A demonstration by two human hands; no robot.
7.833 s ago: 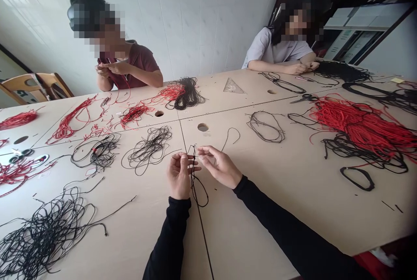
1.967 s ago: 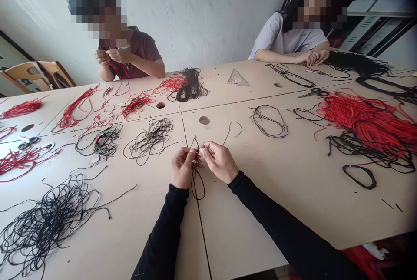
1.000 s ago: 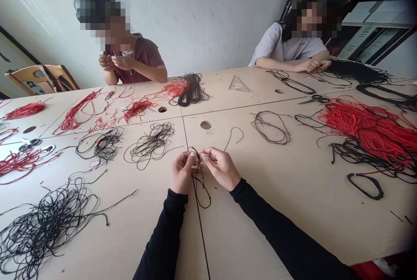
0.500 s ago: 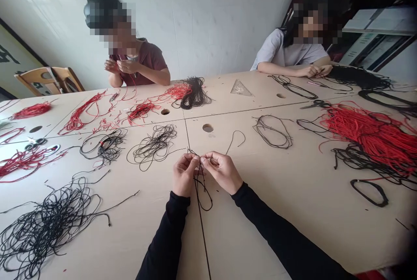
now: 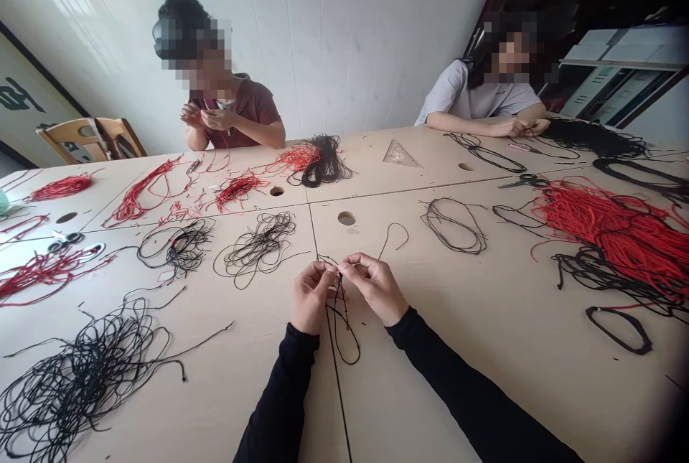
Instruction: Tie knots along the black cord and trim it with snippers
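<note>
Head view: the pale table [image 5: 511, 291] spans most of the foreground, its cords grouped in loose heaps, perhaps to separate the colours. Two big ones are a red bundle [image 5: 619, 233] at right and a black tangle [image 5: 91, 370] at lower left. Between them, the left hand [image 5: 312, 294] pinches a looped black cord [image 5: 348, 321] with thumb and forefinger, other fingers curled, probably to steady it. Just beside, the right hand [image 5: 380, 287] presses thumb and forefinger together on the same cord, remaining fingers loosely bent. Its loop trails below both hands; whether it touches the tabletop, I cannot tell.
</note>
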